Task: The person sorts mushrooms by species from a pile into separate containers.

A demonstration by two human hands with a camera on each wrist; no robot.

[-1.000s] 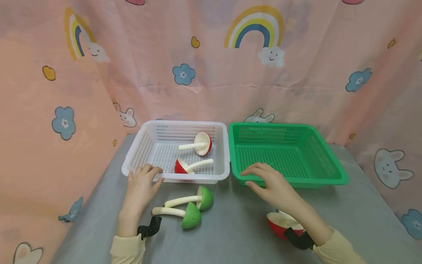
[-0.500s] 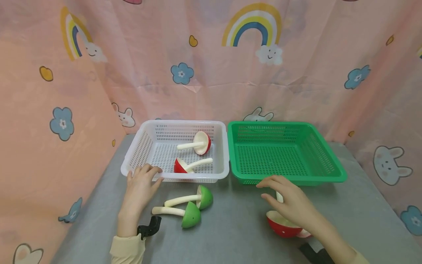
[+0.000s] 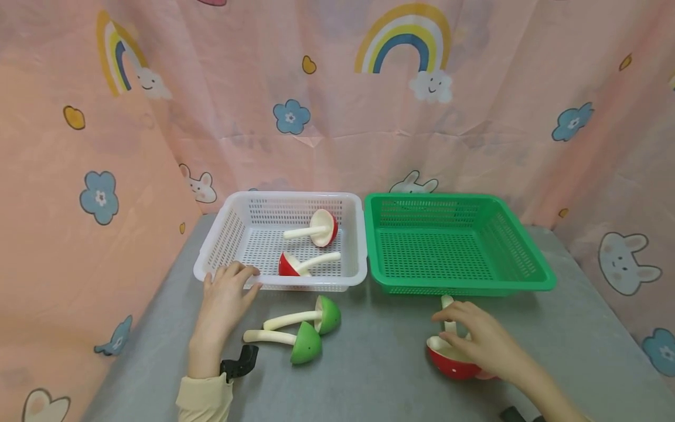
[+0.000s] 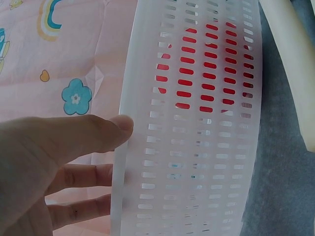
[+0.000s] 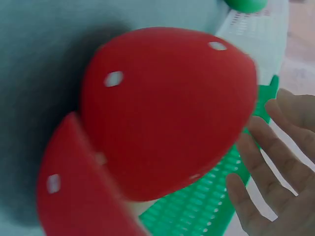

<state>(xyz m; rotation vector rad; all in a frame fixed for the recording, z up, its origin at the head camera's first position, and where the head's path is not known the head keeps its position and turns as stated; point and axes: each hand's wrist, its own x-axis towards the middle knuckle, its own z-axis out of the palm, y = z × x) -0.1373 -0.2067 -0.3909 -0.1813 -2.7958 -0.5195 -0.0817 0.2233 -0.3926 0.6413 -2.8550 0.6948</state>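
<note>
My left hand (image 3: 224, 305) holds the near rim of the white plastic basket (image 3: 316, 285); in the left wrist view its thumb (image 4: 120, 129) lies against the rim and the other fingers reach behind it. Inside that basket lie two toy mushrooms with red caps, a far one (image 3: 329, 228) and a near one (image 3: 288, 265). At the right, my right hand (image 3: 482, 340) hovers with spread fingers over a red-capped toy mushroom (image 3: 450, 364), its stem upward. A second red cap (image 5: 81, 191) shows beside it in the right wrist view. Nothing is gripped there.
Two green-capped toy mushrooms, a rear one (image 3: 329, 315) and a front one (image 3: 307, 344), lie on the grey tabletop (image 3: 369, 375) before the white basket. A green basket (image 3: 501, 287) stands right of the white one. Patterned pink cloth (image 3: 337, 158) hangs behind and at both sides.
My right hand has moved from the green basket's front rim back and down toward the red-capped mushrooms. The left hand stays on the white basket's rim.
</note>
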